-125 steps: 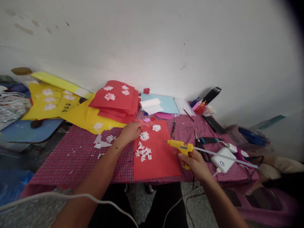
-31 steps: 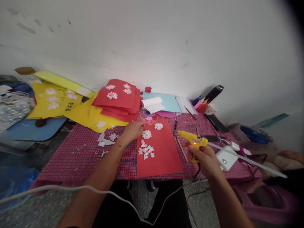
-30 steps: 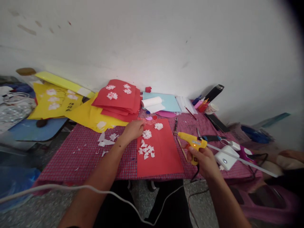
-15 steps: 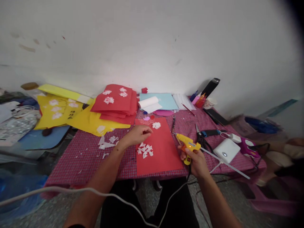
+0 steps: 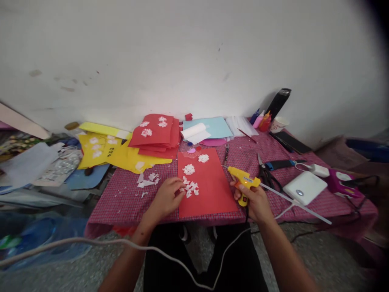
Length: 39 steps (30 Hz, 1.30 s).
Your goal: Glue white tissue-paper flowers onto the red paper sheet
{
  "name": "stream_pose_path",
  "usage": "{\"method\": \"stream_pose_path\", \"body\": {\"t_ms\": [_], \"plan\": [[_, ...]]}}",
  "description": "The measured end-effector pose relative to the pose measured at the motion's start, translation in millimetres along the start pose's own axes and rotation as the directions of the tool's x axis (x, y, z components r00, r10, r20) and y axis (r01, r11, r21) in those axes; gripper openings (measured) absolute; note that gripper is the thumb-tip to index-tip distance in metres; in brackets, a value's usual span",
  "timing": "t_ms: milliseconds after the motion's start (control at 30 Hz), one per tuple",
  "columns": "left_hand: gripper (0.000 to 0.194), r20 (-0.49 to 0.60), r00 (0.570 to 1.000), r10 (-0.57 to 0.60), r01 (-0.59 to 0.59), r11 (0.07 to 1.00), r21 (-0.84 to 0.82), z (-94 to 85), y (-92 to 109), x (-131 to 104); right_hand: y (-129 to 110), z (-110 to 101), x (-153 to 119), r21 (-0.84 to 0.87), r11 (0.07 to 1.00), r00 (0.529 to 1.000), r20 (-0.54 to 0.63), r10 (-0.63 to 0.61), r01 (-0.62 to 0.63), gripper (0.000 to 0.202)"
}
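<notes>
My left hand is at the left edge of a red paper sheet, thumb and index finger apart beside a small pile of torn white paper pieces. Its fingertips reach the nearest pieces; nothing held shows. Above the pile, two white paper flowers sit on the sheet. My right hand grips a yellow glue gun by its handle, over the sheet's right edge. Its nozzle points left, and a long glue stick extends from its back.
Red sheets with white flowers and yellow sheets lie back left. Paper scraps are left of my sheet. On the right are scissors, a blue-handled knife and a white power bank. A cable crosses in front.
My left hand has moved down from the upper part of the sheet to the white pieces, uncovering a second flower. The glue gun stays in my right hand. The view has shifted left.
</notes>
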<state>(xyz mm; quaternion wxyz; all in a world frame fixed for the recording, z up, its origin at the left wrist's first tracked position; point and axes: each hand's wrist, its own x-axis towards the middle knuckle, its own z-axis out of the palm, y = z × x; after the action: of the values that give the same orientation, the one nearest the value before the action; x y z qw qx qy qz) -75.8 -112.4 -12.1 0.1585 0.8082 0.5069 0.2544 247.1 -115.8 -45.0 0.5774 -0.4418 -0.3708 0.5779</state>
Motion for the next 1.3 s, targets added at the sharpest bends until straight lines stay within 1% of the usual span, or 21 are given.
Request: {"method": "stream_pose_path", "body": {"t_ms": [100, 200, 267, 400, 600, 733, 833, 1033, 1300], "plan": [[0.018, -0.061, 0.998, -0.012, 0.014, 0.999, 0.042, 11.9, 6, -14, 2, 0, -1, -0.011, 0.999, 1.000, 0.006, -0.030, 0.030, 0.030], [0.014, -0.097, 0.995, -0.010, 0.019, 0.995, 0.093, 18.0, 12, -18, 5, -1, -2, -0.022, 0.998, 0.999, 0.012, -0.053, 0.053, 0.029], [0.011, -0.106, 0.994, -0.012, 0.025, 0.993, 0.119, 20.0, 16, -18, 6, -2, -2, -0.027, 0.998, 0.998, 0.018, -0.062, 0.063, 0.028], [0.012, -0.103, 0.994, -0.022, 0.038, 0.987, 0.156, 22.6, 21, -17, 6, -3, -2, -0.048, 0.996, 0.997, 0.031, -0.073, 0.075, 0.028], [0.007, -0.158, 0.986, -0.056, 0.087, 0.977, 0.197, 25.0, 20, -11, 5, -3, -3, -0.075, 0.994, 0.996, 0.043, -0.074, 0.077, 0.028], [0.013, -0.113, 0.993, -0.024, 0.047, 0.978, 0.203, 24.1, 21, -4, 6, -3, -2, -0.049, 0.996, 0.997, 0.043, -0.066, 0.069, 0.026], [0.013, -0.076, 0.997, 0.002, 0.014, 0.975, 0.221, 23.9, 22, 1, 7, -4, -2, -0.029, 0.997, 0.996, 0.046, -0.074, 0.075, 0.022], [0.015, -0.009, 1.000, -0.002, 0.004, 0.969, 0.246, 26.9, 20, 4, 8, -6, -1, -0.016, 0.997, 0.996, 0.055, -0.075, 0.076, 0.019], [0.012, -0.017, 1.000, 0.006, -0.002, 0.981, 0.193, 30.7, 18, 6, 10, -7, 1, -0.020, 0.997, 0.995, 0.069, -0.074, 0.076, 0.018]]}}
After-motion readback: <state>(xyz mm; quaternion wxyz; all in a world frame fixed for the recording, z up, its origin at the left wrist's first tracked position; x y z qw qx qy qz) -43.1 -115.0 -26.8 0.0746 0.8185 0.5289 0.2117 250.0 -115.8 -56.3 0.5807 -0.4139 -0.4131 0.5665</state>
